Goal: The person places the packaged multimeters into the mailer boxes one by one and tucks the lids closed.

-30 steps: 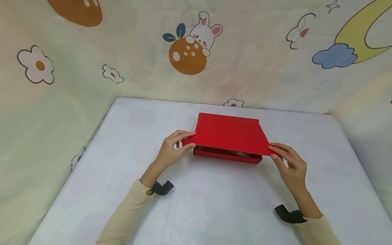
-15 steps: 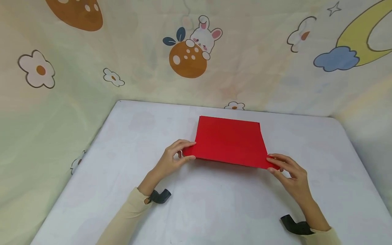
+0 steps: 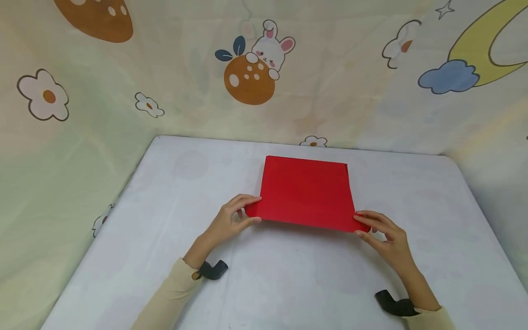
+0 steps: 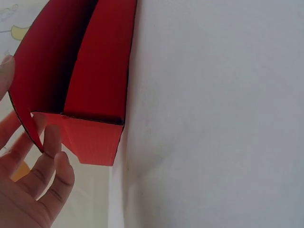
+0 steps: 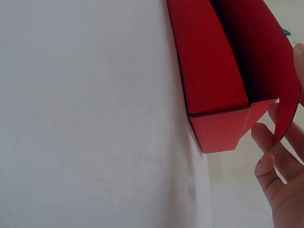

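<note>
Red lid was ajar, left hand and right hand pinching near corners; the step seemed closing, needing level lowering.

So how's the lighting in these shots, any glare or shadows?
Head view: soft, fairly even light, no strong glare, a faint shadow below the near edge of the lid; left wrist view: the inside of the box goes nearly black; right wrist view: the same dark gap, plus a soft shadow on the table.

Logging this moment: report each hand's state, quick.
Left hand: holding the red cardboard box lid, left side.
Right hand: holding the same lid, right side.
</note>
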### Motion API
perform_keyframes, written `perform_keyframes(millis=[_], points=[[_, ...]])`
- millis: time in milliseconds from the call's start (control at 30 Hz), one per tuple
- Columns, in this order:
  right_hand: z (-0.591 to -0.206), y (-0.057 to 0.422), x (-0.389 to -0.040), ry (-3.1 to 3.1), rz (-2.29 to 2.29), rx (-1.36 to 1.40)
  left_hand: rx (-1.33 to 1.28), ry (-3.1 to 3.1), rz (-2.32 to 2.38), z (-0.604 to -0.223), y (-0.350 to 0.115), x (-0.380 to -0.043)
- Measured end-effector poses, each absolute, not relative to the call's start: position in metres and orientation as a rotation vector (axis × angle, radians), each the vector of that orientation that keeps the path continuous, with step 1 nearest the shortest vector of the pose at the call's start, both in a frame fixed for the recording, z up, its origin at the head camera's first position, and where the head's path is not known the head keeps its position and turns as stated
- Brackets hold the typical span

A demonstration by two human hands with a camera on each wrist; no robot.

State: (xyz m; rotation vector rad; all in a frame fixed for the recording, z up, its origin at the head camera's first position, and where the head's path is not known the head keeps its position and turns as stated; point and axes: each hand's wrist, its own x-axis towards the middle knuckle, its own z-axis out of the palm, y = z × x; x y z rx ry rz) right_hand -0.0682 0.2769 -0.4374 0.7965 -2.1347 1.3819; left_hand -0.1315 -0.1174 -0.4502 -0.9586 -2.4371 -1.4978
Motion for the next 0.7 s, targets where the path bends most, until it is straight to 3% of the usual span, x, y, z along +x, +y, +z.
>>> perform_keyframes(millis=[400,700], points=[[-0.458,0.287,-0.067,-2.35,1.286,0.663,-0.956,-2.489,-1.473,-0.456,-0.122,-0.13],[-0.431,0.272,-0.058,-2.39,1.258,0.625,-1.009,-2.446,-1.518,-0.463,-0.121,-0.133]])
